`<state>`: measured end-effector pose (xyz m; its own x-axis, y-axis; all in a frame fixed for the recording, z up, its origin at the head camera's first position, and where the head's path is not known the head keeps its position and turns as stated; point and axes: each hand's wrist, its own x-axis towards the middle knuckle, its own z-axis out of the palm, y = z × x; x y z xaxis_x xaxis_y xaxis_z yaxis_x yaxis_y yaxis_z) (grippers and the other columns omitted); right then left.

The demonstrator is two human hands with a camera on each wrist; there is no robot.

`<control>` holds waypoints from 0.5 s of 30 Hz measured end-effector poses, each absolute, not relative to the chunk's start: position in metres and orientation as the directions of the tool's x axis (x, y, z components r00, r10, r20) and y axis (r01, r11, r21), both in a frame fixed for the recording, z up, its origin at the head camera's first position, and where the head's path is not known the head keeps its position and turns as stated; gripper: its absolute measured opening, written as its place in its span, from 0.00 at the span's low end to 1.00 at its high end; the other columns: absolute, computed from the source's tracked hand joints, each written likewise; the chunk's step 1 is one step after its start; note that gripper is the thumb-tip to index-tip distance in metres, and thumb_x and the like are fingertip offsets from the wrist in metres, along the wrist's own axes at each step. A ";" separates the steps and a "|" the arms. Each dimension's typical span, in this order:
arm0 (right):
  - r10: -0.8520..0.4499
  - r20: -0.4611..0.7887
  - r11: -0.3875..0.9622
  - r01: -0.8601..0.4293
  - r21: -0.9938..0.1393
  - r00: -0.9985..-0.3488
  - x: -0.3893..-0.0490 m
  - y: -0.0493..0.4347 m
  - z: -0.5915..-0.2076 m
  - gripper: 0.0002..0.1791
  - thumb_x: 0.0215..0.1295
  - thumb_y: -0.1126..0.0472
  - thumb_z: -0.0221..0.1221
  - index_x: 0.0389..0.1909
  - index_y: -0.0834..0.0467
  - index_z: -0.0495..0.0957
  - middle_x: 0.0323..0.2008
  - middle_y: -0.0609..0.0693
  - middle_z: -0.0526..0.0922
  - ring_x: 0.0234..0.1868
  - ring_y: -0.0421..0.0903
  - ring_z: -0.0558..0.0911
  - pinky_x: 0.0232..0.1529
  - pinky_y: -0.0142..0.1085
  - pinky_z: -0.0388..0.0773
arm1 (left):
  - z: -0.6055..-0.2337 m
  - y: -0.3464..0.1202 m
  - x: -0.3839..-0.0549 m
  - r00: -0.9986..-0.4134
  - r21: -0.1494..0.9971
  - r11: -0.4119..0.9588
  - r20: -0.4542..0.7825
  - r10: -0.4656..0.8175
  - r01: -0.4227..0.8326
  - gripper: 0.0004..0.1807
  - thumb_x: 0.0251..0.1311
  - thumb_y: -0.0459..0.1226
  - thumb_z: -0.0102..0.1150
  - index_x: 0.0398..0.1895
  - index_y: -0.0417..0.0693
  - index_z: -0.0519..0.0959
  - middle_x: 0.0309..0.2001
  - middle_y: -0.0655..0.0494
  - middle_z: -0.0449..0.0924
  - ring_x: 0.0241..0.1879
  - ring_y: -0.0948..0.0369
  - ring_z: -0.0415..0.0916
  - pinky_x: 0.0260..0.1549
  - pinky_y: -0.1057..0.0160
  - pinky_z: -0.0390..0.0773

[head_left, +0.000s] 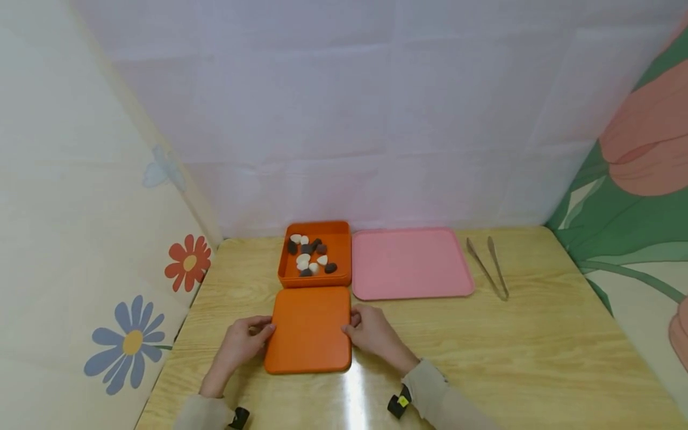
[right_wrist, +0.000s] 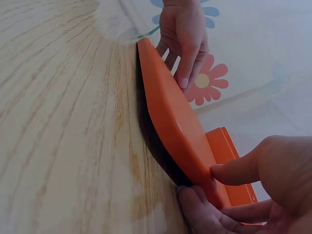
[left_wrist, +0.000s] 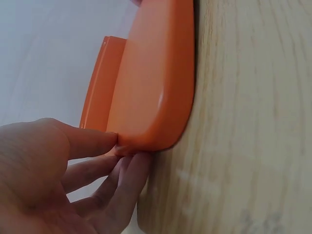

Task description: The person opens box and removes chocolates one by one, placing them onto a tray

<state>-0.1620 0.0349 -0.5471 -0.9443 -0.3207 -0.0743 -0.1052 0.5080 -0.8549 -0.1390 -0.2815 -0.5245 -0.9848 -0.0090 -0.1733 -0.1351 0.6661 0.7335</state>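
Note:
A square orange lid (head_left: 310, 331), smooth side up, lies level at the front of an open orange box (head_left: 337, 242). My left hand (head_left: 242, 343) pinches the lid's left edge, thumb on top and fingers underneath. On the opposite edge, my right hand (head_left: 374, 334) grips it the same way. A dark gap or shadow runs under the lid in the right wrist view, where the right fingertips (right_wrist: 192, 197) reach beneath the rim. Black and white stones (head_left: 303, 260) are scattered inside the box, mostly toward its left and front.
A pink tray (head_left: 411, 263) stands against the box's right side. Farther right, metal tongs (head_left: 491, 272) lie spread on the wooden table (head_left: 510, 358). A pale cloth backdrop (head_left: 322, 119) rises behind the table, with flowered panels at both sides.

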 end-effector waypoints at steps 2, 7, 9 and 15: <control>-0.325 -0.069 0.519 -0.117 -0.847 -0.943 -0.162 0.034 -0.546 0.07 0.70 0.61 0.69 0.41 0.59 0.83 0.29 0.47 0.80 0.28 0.39 0.77 0.27 0.31 0.75 | -0.524 -0.281 -0.139 -0.986 0.726 0.676 -0.169 -0.004 -0.127 0.19 0.74 0.36 0.65 0.61 0.33 0.84 0.50 0.41 0.89 0.43 0.54 0.88 0.33 0.64 0.88; -0.334 -0.055 0.541 -0.144 -0.828 -0.941 -0.160 0.033 -0.542 0.10 0.70 0.60 0.69 0.33 0.56 0.78 0.26 0.47 0.76 0.25 0.39 0.72 0.25 0.30 0.69 | -0.525 -0.281 -0.139 -0.986 0.718 0.685 -0.166 -0.009 -0.127 0.19 0.74 0.36 0.64 0.61 0.33 0.84 0.49 0.43 0.88 0.43 0.55 0.86 0.33 0.65 0.87; -0.341 -0.043 0.549 -0.162 -0.820 -0.939 -0.159 0.033 -0.541 0.12 0.70 0.60 0.69 0.31 0.56 0.76 0.25 0.46 0.73 0.24 0.38 0.70 0.26 0.29 0.66 | -0.526 -0.281 -0.140 -0.984 0.725 0.674 -0.179 -0.012 -0.141 0.19 0.74 0.36 0.64 0.62 0.34 0.84 0.49 0.44 0.88 0.41 0.57 0.86 0.32 0.65 0.87; -0.364 -0.018 0.548 -0.198 -0.813 -0.931 -0.158 0.035 -0.537 0.16 0.70 0.60 0.69 0.28 0.56 0.72 0.24 0.45 0.68 0.22 0.38 0.66 0.26 0.30 0.62 | -0.525 -0.280 -0.140 -0.976 0.742 0.648 -0.217 -0.012 -0.173 0.20 0.76 0.38 0.63 0.64 0.34 0.83 0.51 0.42 0.89 0.39 0.58 0.87 0.31 0.61 0.89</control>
